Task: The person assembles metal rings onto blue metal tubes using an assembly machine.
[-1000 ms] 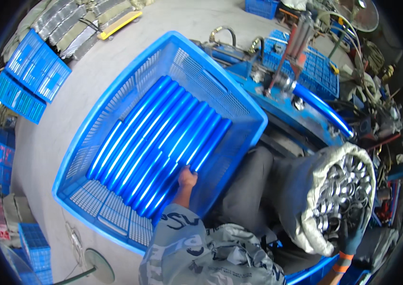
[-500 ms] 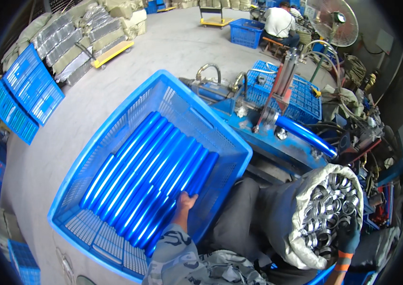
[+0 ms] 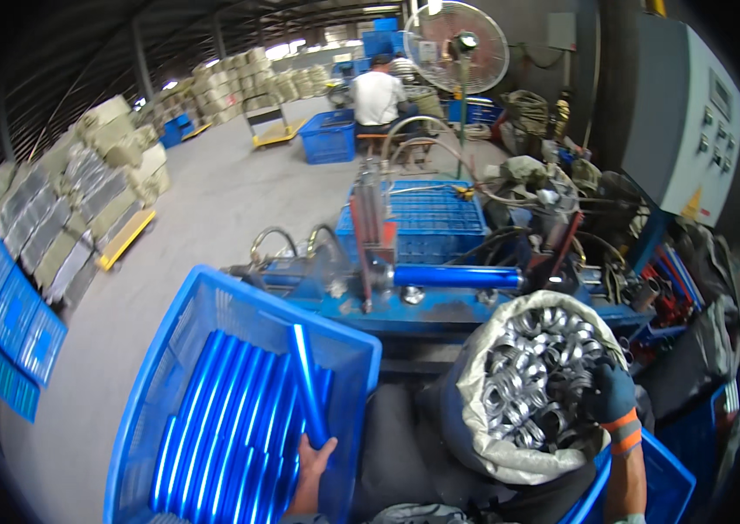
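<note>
Head view. The left hand (image 3: 310,463), at lower centre of the frame, has its fingers wrapped around the lower end of a glossy blue tube (image 3: 307,384). The tube's long axis runs nearly vertical in the picture, its free end pointing toward the top of the frame and leaning slightly left, raised above the other blue tubes (image 3: 213,428) that lie side by side in the blue crate (image 3: 239,301). Those tubes run lengthwise from lower left to upper right. The right hand (image 3: 610,393), in a dark glove with an orange cuff, rests at lower right on a heap of silvery metal rings (image 3: 527,375) filling an open sack (image 3: 509,458); its fingers curl into the rings, though whether they grip one cannot be told. Another blue tube lies horizontally on the blue machine (image 3: 457,278) at centre.
</note>
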Demonstrator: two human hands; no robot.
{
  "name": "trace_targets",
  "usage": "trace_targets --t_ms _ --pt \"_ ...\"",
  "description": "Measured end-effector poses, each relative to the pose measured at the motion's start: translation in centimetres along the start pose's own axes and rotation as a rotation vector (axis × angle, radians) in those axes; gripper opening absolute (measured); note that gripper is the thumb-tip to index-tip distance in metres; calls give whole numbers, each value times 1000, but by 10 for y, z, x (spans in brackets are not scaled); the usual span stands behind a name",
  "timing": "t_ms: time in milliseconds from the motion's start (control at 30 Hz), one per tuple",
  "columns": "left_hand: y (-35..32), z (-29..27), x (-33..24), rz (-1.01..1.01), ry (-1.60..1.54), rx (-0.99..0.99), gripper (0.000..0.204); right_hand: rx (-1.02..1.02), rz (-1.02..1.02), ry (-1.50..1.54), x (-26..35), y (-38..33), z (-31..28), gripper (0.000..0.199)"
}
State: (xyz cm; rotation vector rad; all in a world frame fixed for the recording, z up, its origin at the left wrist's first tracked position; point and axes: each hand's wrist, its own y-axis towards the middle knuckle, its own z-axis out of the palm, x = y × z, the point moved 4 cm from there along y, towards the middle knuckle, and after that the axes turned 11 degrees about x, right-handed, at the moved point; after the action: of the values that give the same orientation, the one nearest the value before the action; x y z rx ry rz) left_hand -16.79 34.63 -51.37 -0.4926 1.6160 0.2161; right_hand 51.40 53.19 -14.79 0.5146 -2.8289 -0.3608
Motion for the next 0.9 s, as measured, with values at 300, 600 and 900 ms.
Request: trace_targets --t_ms 300,600,900 --pt "77 101 -274 520 0 235 61 -40 326 1383 -5 14 46 36" --pt "-14 246 -435 799 745 418 71 42 439 1382 -20 -17 49 34" --pt "-54 263 -460 905 819 509 70 111 125 2027 29 -35 41 80"
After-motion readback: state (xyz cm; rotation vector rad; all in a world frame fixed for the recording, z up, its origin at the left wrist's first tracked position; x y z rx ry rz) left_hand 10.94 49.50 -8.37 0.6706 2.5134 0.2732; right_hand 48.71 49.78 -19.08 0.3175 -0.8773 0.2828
